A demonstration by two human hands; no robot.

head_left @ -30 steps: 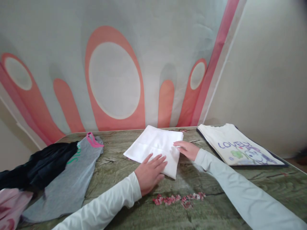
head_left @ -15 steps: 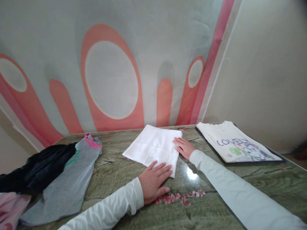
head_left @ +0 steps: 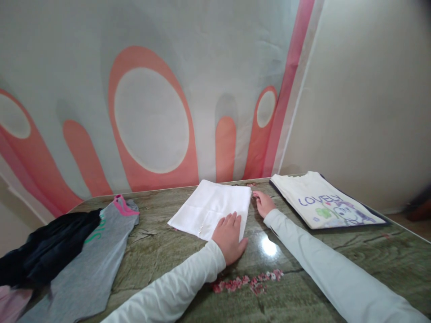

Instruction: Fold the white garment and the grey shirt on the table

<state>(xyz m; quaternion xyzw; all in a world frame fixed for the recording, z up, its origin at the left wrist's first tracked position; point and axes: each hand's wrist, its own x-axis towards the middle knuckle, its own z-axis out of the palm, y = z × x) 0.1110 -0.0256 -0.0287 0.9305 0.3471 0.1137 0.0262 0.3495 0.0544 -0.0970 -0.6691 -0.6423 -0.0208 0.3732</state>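
Note:
A folded white garment (head_left: 205,208) with a small shiny trim lies flat on the table in the middle of the head view. My left hand (head_left: 230,237) rests palm down on its near right part, fingers stretched out. At the garment's far right edge is my right hand (head_left: 264,204), its fingers curled in. Their tips meet or nearly meet that edge; whether cloth is pinched between them I cannot make out.
The wood-patterned table (head_left: 151,269) has printed pink blossoms. At left lie a grey shirt (head_left: 90,264) with a pink collar, a black garment (head_left: 50,244) and a pink cloth (head_left: 13,303). A white "LOVELY" shirt (head_left: 313,188) lies over something dark at right.
My right hand has come off the garment's top to its right edge, and its fingers have curled. My left hand has slid right and slightly away from me. The view has shifted slightly.

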